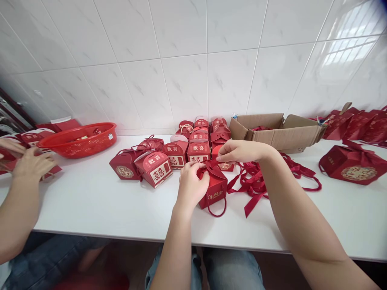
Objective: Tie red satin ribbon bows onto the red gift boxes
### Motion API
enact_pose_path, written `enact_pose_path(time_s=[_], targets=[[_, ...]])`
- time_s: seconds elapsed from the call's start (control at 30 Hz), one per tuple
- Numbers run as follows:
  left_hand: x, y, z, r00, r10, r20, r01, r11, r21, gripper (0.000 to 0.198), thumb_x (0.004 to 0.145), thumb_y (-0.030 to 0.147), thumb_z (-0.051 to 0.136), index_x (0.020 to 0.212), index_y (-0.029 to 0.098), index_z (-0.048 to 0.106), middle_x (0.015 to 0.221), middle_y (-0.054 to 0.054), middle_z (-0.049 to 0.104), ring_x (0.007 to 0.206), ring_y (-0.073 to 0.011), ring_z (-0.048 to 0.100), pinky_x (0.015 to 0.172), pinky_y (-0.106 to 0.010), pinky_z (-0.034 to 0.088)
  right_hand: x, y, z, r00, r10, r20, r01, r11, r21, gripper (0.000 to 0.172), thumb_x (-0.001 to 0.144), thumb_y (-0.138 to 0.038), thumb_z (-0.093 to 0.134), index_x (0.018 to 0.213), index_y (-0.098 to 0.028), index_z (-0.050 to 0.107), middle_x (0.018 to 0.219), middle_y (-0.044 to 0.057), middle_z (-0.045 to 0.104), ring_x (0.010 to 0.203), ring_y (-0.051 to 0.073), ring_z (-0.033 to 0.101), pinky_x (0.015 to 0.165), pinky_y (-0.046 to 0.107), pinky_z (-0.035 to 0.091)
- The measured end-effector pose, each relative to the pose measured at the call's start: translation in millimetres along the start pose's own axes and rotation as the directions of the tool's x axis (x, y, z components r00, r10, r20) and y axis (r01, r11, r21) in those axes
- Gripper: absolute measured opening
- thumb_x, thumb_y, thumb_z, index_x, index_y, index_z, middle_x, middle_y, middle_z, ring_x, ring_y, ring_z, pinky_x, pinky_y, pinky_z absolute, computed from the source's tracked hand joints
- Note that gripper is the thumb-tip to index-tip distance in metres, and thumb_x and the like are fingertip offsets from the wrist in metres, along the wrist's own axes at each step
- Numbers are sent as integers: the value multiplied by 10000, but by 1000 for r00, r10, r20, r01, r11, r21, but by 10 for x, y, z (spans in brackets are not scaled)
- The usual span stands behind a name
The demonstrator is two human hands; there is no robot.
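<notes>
A red gift box (217, 194) with gold lettering and a rope handle hanging down its near side sits on the table in front of me. Dark red ribbon (211, 164) lies across its folded top. My left hand (193, 183) is closed at the box's left top edge, fingertips on the ribbon. From the far right side, my right hand (237, 152) pinches the ribbon above the box, its fingertips partly hidden. Loose red ribbons (255, 185) lie tangled on the table just right of the box, under my right forearm.
Several finished-looking red boxes (154, 167) stand left and behind. A cardboard carton (279, 137) is against the tiled wall, with another red box (353, 165) at right. At left are a red plastic basket (81, 141) and another person's hands (30, 165) on red boxes.
</notes>
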State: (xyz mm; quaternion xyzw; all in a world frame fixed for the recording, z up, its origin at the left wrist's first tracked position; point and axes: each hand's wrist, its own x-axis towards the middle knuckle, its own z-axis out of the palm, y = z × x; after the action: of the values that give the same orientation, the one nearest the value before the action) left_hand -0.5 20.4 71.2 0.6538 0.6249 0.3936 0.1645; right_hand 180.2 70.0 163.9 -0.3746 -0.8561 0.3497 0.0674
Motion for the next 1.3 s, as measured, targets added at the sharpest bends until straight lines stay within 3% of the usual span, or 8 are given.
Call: enact_pose_path(time_s=[0.13,0.27,0.47,0.67,1.07,1.3], targets=[[8,-20,16,1000,3,10,-2,1000,-26,261,800,279,528,1014,207,658,1202,-88,569,1172,-247,500,1022,-404,381,-2,-2,2,997,48,54,-46,998,-31,240,809,-254,499,592,-169,444,565,-30,393,502,85,315,478,249,257],[13,-26,22,1000,-7,11,7,999,-39,265,799,277,533,1020,203,660,1209,-88,566,1178,-243,495,1035,-398,371,-4,21,0,993,18,115,-24,999,49,210,803,-242,504,610,-166,469,574,-26,402,520,90,342,491,241,284],[12,-43,33,1000,-11,22,12,998,-55,270,806,274,532,1034,201,657,1214,-89,561,1193,-238,484,1039,-392,370,32,75,6,998,64,16,-66,973,223,191,752,-223,542,587,-171,462,634,-10,403,581,112,409,545,246,380],[30,-36,30,1000,-19,15,20,999,-51,272,798,249,542,1042,206,656,1216,-83,561,1201,-234,481,1054,-399,358,58,83,-10,989,132,-71,-115,973,200,207,709,-206,563,530,-169,465,687,2,430,632,123,460,579,238,412],[30,-12,35,998,-49,44,52,995,-85,214,804,256,541,962,213,678,1260,-87,531,1261,-270,441,1057,-429,355,116,93,-2,998,65,-8,-63,982,179,318,739,-178,472,496,-182,268,524,-51,263,485,72,227,465,240,257],[16,6,29,997,-53,56,60,990,-126,219,811,262,537,966,221,687,1269,-94,527,1256,-274,439,1047,-447,352,136,90,25,991,115,-68,-101,978,180,323,700,-183,474,499,-193,221,527,-40,227,493,87,216,459,262,228]])
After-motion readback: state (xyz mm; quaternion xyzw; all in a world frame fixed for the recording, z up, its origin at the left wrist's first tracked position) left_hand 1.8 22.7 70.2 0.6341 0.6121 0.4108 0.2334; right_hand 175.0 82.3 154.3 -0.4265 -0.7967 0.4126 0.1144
